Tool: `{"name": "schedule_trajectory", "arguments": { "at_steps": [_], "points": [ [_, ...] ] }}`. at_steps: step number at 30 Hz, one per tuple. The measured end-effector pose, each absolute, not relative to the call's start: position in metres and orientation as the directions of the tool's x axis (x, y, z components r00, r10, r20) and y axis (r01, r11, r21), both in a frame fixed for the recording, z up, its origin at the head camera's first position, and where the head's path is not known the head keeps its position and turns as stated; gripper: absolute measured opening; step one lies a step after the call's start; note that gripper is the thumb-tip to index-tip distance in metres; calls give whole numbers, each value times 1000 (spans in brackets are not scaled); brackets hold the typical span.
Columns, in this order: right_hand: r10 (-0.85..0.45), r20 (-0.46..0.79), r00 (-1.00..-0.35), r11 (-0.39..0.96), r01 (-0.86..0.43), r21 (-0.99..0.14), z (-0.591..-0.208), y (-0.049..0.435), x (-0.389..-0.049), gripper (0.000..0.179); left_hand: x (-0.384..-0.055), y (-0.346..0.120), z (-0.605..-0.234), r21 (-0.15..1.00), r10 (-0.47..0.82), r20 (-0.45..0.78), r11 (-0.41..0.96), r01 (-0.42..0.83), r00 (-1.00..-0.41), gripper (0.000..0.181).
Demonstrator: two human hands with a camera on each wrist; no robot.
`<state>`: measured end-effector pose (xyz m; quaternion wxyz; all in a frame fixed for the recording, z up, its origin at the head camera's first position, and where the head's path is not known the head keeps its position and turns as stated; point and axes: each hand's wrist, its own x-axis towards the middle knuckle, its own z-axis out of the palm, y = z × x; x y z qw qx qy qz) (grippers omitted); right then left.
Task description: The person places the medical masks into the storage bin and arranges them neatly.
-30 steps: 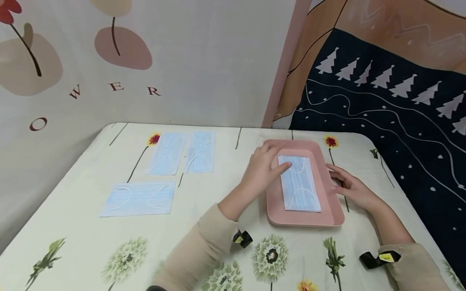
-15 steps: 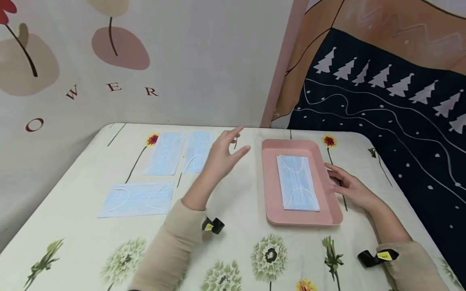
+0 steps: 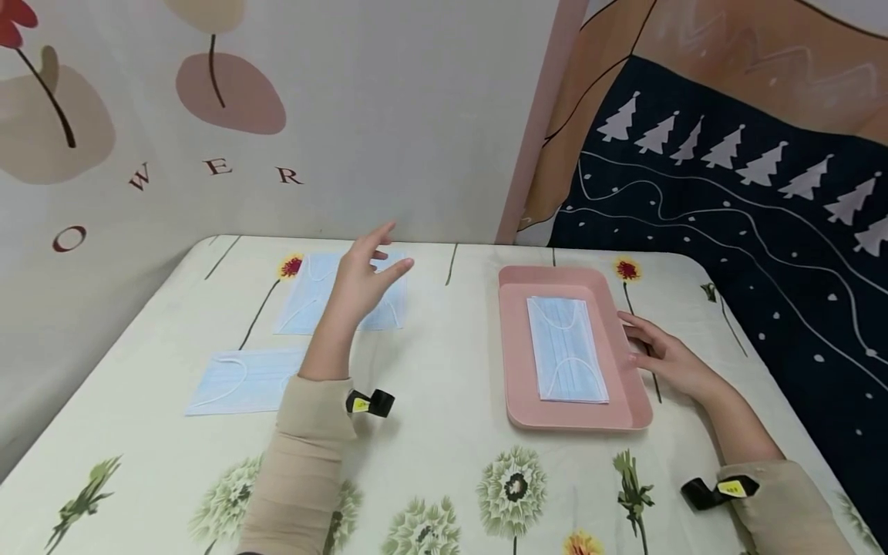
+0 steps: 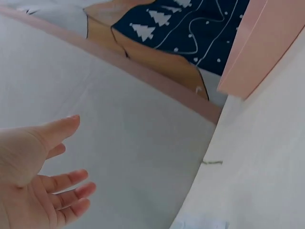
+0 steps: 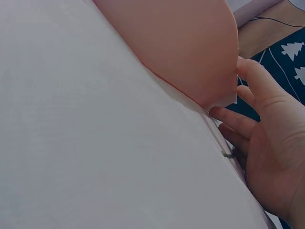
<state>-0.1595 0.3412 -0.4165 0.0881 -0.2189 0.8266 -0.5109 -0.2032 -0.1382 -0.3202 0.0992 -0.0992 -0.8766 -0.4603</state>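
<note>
My left hand [image 3: 357, 281] is raised in front of two pale blue face masks at the back left, fingers apart and nothing in its grasp. It partly covers the left mask [image 3: 303, 285] and the right mask [image 3: 391, 304]. A third face mask [image 3: 232, 379] lies crosswise nearer me, its right end behind my forearm. On the right, a pink tray [image 3: 517, 385] holds a face mask [image 3: 565, 347] laid lengthwise; whether others lie under it I cannot tell. With loosely bent fingers, my right hand [image 3: 669, 364] touches the tray's outer right wall [image 5: 190, 52].
A white flower-printed cloth [image 3: 444, 432] covers the table. Behind its far edge rises a pale wall hanging [image 3: 416, 139] with letters. Dark fabric with white trees [image 3: 735, 200] borders the right side.
My left hand has left the tray, where it was above the mask, and moved left to the masks at the back. My right hand has stayed at the tray's side.
</note>
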Motion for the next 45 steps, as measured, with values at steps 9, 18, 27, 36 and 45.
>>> {"name": "schedule_trajectory", "arguments": {
  "at_steps": [9, 18, 27, 36, 45],
  "points": [
    [-459, 86, -884, 370, -279, -886, -417, 342, -159, 65, -214, -169, -337, 789, 21, 163, 597, 144, -986, 72],
    [-463, 93, -881, 352, -279, -894, -417, 341, -158, 65, -220, -190, -358, 804, 0, 46, 594, 37, -999, 74],
    [-458, 87, -885, 356, -272, -894, -417, 340, -158, 65, -227, -201, -378, 788, -9, -46, 614, -41, -999, 76],
    [-455, 89, -886, 366, -278, -888, -418, 342, -159, 65, -233, -201, -397, 780, -47, -57, 621, -74, -997, 74],
    [-450, 81, -889, 372, -269, -888, -417, 341, -159, 65, -236, -195, -406, 702, -73, -20, 709, -66, -997, 69]
  ]
}}
